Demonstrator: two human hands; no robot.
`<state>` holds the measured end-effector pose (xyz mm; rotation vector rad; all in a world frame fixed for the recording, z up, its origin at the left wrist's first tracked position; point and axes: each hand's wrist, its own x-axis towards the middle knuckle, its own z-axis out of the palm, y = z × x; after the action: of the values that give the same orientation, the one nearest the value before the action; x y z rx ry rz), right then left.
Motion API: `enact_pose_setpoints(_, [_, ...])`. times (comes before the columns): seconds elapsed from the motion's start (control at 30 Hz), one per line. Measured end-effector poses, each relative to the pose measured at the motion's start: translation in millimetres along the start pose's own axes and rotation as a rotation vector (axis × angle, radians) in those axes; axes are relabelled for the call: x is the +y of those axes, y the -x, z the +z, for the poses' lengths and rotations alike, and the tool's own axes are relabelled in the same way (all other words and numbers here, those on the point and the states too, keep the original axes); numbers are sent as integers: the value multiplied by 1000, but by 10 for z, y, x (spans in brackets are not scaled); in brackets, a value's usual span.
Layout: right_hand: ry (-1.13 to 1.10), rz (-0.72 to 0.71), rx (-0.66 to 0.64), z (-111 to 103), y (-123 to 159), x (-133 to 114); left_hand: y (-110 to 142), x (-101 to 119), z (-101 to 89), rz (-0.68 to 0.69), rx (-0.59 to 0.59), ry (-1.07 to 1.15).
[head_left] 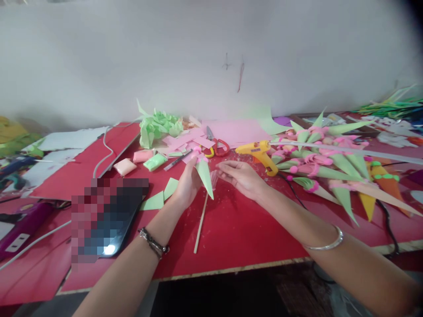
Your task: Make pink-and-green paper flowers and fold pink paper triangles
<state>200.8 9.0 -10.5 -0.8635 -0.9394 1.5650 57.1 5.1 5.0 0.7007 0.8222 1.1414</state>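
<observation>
Overall, with the held cone taken as the dial's centre, a pale wall [139,57] fills twelve o'clock and a red tabletop [244,233] spreads below it. At three o'clock lies a heap of paper cones [343,165], mostly green with pink trim, a few orange or yellow. Pink paper sheets [238,130] lie flat at one o'clock. A dark phone [128,211], partly blurred by pixelation, rests at eight o'clock. Crumpled green paper [160,125] is piled between ten and eleven.

The right hand [239,176] hovers at three o'clock, just beside the cone, its fingers bent and fingertips drawn together; whether they pinch anything cannot be told. The left hand [189,182], at nine o'clock, grasps the green cone [205,175] near its pink-trimmed wide end, the tip directed toward five o'clock. A yellow glue gun [259,152] lies at two o'clock, near the heap.

Among the smaller items, a slender pale stick [201,224] lies at six o'clock, red-and-yellow-handled scissors [216,147] at one, three soft packets [143,156] at nine, green paper slips [170,189] at eight, and a pen-like tool [178,160] at ten. A dark bracelet [152,241] rings the left wrist; a silvery bangle [325,248] encircles the right forearm.
</observation>
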Motion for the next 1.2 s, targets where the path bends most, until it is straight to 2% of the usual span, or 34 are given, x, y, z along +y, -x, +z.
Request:
enact_pose_setpoints(0.3, [-54,-92,37,-26,-14,-37,17,-34,24,10,-30,-48])
enact_pose_setpoints(0.43, [1,-160,46,-2,6,-76,-4,-66,0,24,-95,-115])
enact_pose_setpoints(0.57, [128,-310,-71,39,47,-83,-31,-101,-39,70,-212,-206])
enact_pose_setpoints(0.7, [286,-437,-144,57,80,-68,-35,-119,-57,90,-251,-234])
enact_pose_setpoints(0.93, [339,-402,-136,56,93,-60,-4,-111,-44,111,-247,-260])
enact_pose_setpoints(1.2, [363,-429,-115,66,91,-57,-20,-108,-42,102,-245,-241])
